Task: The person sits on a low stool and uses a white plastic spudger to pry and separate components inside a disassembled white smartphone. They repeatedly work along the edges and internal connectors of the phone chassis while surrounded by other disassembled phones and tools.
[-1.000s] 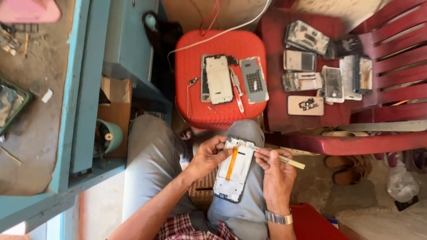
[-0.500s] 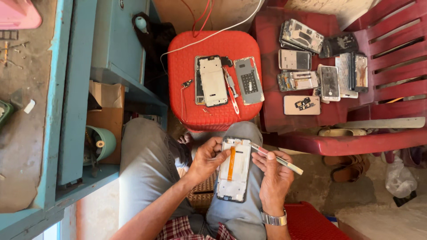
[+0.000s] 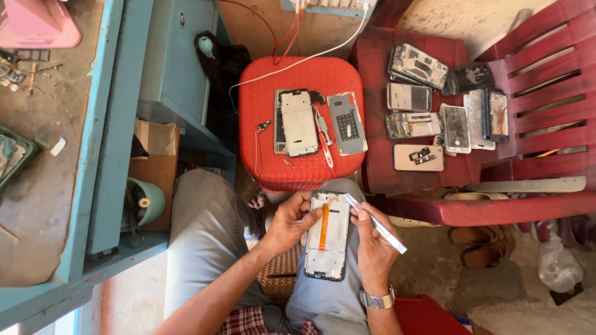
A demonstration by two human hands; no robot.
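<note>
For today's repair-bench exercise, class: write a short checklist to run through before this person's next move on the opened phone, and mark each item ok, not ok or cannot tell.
1. Opened phone supported: ok, it lies on the person's knee.
2. Left hand steadying it: ok, fingers on its upper left edge.
3. Right hand gripping the tool: ok, the thin white tool sits between its fingers.
4. Tool tip placed: ok, it meets the phone's top right corner.
5. Orange ribbon cable free of the tool: ok, it runs down the middle, apart from the tip.
6. Small parts secured: cannot tell, too small to see.
</note>
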